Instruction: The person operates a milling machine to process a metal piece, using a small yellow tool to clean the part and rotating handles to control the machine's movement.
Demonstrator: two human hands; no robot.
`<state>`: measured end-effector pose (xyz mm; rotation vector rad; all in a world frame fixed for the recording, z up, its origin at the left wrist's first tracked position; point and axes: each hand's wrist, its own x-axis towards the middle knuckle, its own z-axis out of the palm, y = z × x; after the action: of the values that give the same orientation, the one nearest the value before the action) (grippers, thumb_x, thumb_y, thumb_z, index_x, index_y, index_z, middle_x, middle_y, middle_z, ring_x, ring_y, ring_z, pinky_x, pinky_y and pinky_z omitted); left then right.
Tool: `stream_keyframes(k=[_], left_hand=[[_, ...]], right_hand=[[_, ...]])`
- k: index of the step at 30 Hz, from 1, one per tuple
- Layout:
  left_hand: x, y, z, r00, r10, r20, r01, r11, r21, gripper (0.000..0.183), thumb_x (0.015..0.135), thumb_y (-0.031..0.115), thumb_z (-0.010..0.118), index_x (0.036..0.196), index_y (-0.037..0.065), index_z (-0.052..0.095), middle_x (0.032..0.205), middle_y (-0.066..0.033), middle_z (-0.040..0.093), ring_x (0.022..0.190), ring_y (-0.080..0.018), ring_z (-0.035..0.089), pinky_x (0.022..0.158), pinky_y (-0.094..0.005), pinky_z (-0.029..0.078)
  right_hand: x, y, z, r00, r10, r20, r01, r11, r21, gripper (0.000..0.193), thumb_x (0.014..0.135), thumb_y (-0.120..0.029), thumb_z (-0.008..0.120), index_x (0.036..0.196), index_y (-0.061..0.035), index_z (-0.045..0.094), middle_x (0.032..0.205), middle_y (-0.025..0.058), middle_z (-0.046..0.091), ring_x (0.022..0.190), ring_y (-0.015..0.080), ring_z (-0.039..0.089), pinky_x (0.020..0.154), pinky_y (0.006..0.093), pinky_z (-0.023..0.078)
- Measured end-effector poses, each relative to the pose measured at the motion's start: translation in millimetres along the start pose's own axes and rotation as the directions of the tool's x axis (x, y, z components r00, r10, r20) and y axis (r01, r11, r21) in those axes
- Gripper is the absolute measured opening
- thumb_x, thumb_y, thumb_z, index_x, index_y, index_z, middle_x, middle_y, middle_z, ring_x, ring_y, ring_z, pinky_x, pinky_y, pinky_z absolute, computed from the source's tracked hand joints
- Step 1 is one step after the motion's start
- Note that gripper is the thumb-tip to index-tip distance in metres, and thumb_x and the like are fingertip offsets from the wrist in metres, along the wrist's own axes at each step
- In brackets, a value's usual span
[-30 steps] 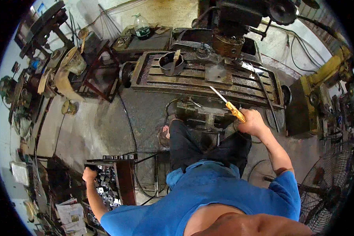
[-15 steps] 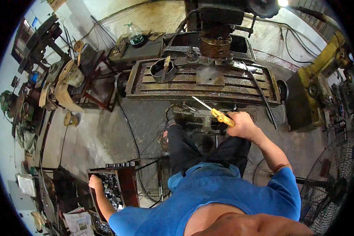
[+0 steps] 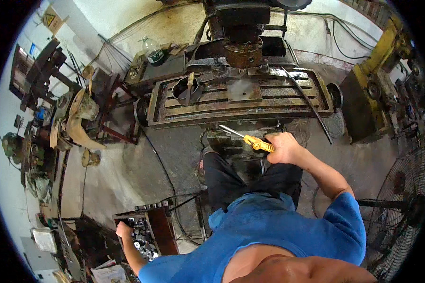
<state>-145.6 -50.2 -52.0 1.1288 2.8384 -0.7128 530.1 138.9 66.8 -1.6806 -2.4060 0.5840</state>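
Observation:
My right hand (image 3: 283,146) is closed round the yellow air blow gun (image 3: 258,143). Its metal nozzle (image 3: 231,130) points up and left, in front of the milling machine's slotted table (image 3: 212,111). Low on the left, my left hand (image 3: 123,229) is at the corner of a dark wooden box (image 3: 162,228), fingers curled over its rim. Inside the box lie many small metal pieces (image 3: 143,238). A flat square plate (image 3: 243,90) rests on the slotted table under the machine head (image 3: 243,51). Left of the plate is a round container (image 3: 180,92) with a brush (image 3: 190,87) in it.
A metal bar (image 3: 308,101) leans across the table's right end. A caged fan (image 3: 394,212) stands at the right, below a yellow machine (image 3: 366,92). A cable (image 3: 161,160) runs along the floor. A bucket (image 3: 85,106) and a clear bottle (image 3: 153,53) sit on the left.
The whole view has shifted a little. My right hand has tilted the blow gun, so its nozzle lies flatter and farther from the table. My left hand stays at the box's corner.

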Motion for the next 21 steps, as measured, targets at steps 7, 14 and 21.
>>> stream_keyframes(k=[7,14,21], left_hand=[[-33,-25,8,0.874,-0.249,-0.418,-0.226,0.554,-0.802,0.032,0.066,0.010,0.070,0.095,0.001,0.057,0.075,-0.0088,0.062,0.070,-0.0242,0.061,0.068,-0.0399,0.050],[-64,92,-129,0.987,0.001,-0.160,-0.117,-0.678,-0.726,0.040,0.077,0.010,0.062,0.110,-0.001,0.043,0.093,-0.0125,0.057,0.075,-0.0239,0.059,0.076,-0.0431,0.050],[-70,288,-196,0.751,0.597,-0.282,0.321,-0.703,-0.634,0.021,0.085,0.022,0.054,0.097,0.004,0.052,0.094,-0.0096,0.059,0.081,-0.0264,0.059,0.057,-0.0348,0.047]], right_hand=[[-3,-5,-2,0.999,-0.029,0.013,0.029,0.999,0.014,0.030,0.050,-0.022,0.056,0.069,0.0008,0.053,0.068,0.0222,0.058,0.067,0.0394,0.057,0.064,0.0452,0.047],[7,-40,7,0.965,-0.256,0.063,0.255,0.967,0.026,0.040,0.050,-0.023,0.055,0.082,0.0010,0.055,0.082,0.0204,0.058,0.074,0.0383,0.057,0.064,0.0448,0.047],[35,-68,14,0.961,-0.259,0.094,0.264,0.964,-0.042,0.027,0.048,-0.022,0.055,0.063,0.0007,0.059,0.063,0.0212,0.058,0.062,0.0381,0.058,0.059,0.0437,0.048]])
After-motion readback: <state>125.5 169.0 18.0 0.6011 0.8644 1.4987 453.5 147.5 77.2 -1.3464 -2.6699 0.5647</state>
